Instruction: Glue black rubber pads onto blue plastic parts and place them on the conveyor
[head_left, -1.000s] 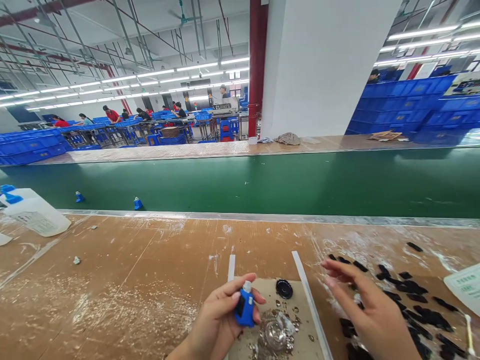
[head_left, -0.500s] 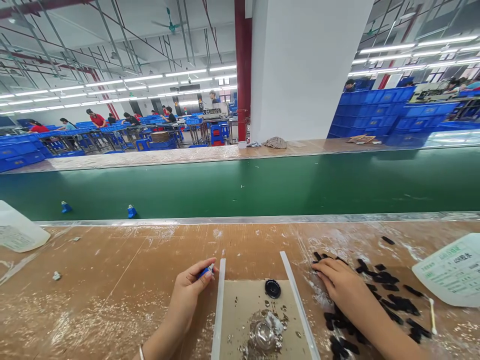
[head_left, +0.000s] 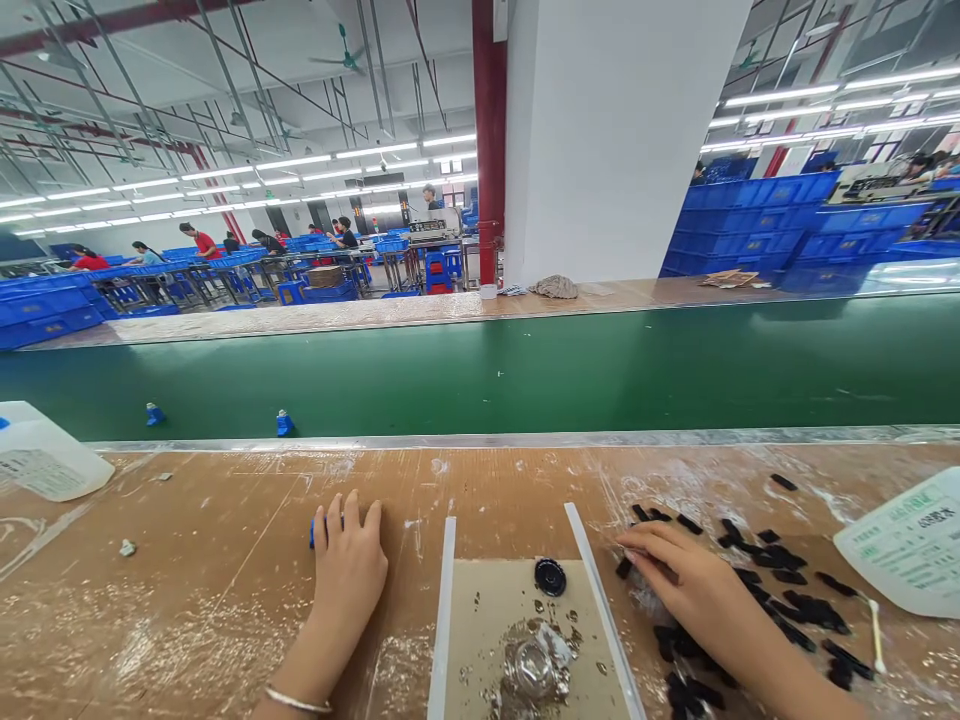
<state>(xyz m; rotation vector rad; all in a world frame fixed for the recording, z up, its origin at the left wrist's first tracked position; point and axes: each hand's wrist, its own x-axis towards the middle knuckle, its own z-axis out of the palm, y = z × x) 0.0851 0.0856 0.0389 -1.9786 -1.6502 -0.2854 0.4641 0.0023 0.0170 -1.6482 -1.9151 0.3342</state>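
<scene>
1. right now, your left hand (head_left: 346,570) sits on the desk (head_left: 187,530), left of the tan card (head_left: 480,600), with its fingers (head_left: 352,515) pointing away from you and slightly spread. a small blue plastic piece (head_left: 312,533) shows at their left edge, partly hidden behind them. you cannot tell whether they grip it or only lie against it. a thin metal bangle (head_left: 298,700) circles your wrist.
2. your right hand (head_left: 705,590) lies low over the desk, right of the card, with its fingers (head_left: 652,545) almost straight and close together. nothing shows in their hold. their tips are just beside a scattered spread of black pieces (head_left: 795,585), and some of those pieces lie under and beyond your hand.
3. the card lies between two white strips (head_left: 442,625) (head_left: 600,600). on it are a round black cap (head_left: 550,577) and a crumpled silvery lump (head_left: 534,668) with flecks around it; you cannot tell its material.
4. a printed sheet (head_left: 911,545) and a cotton swab (head_left: 876,635) lie to your right, and a white plastic jug (head_left: 45,452) lies far to your left.
5. beyond the desk runs a green conveyor belt (head_left: 480,370), carrying two small blue items (head_left: 284,424) (head_left: 155,414). past it, co-workers (head_left: 199,240) stand among blue crates (head_left: 772,225).
</scene>
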